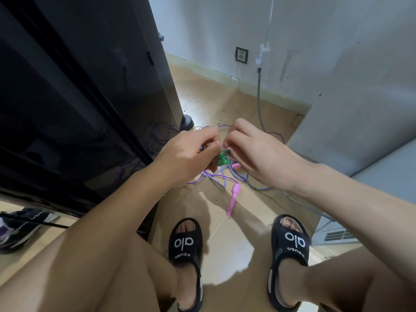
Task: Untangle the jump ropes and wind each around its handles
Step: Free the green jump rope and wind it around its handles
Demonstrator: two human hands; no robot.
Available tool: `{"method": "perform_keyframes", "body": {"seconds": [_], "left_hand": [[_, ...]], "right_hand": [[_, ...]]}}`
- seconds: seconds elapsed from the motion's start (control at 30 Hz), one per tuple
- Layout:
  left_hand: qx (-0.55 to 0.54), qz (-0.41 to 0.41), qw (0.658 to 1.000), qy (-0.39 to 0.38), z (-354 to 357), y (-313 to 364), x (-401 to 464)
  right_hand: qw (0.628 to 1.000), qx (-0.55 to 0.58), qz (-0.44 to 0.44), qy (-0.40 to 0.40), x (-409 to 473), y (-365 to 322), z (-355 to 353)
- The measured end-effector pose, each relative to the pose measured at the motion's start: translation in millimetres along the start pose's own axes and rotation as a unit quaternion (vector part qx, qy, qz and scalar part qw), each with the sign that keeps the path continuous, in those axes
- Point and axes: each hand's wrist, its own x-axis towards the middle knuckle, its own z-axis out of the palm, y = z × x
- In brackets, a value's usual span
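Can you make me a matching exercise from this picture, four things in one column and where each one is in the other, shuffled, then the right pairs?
Things:
1. pink handle
2. green handle
3. wall socket
4. sneaker

Places:
A. on the wall, above the skirting
B. lying on the floor tiles, in front of the sandals
C. at the far left, beside the black cabinet
D. just under the two hands, amid the tangled ropes

Pairs: 1-B, 2-D, 3-A, 4-C
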Motion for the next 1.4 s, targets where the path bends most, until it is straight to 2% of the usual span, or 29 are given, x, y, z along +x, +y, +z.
{"method": "perform_keyframes", "body": {"seconds": [0.33,0.47,0.77,0.93,1.1,1.3,1.4], "left_hand": [[-0.164,-0.015,0.986,0.004,-1,4,0],[-0.181,-0.005,0.983,0.010,-2,4,0],[-0.193,0.000,0.981,0.003,-5,-1,-3],[-0.164,-0.012,0.986,-0.005,-2,-5,-2],[-0.166,-0.001,0.986,-0.002,-4,-6,-2],[-0.189,0.008,0.982,-0.009,-4,-7,-4],[-0.192,0.006,0.981,-0.006,-3,-7,-2]], "right_hand": [[0.984,0.100,0.092,0.117,2,-4,9],[0.978,0.117,0.100,0.140,6,-4,8],[0.975,0.152,0.098,0.131,8,-10,6],[0.943,0.294,0.133,0.087,8,-15,2],[0.887,0.412,0.193,0.086,12,-10,1],[0.850,0.475,0.226,0.004,14,-8,-4],[0.858,0.458,0.232,0.002,14,-7,-6]]}}
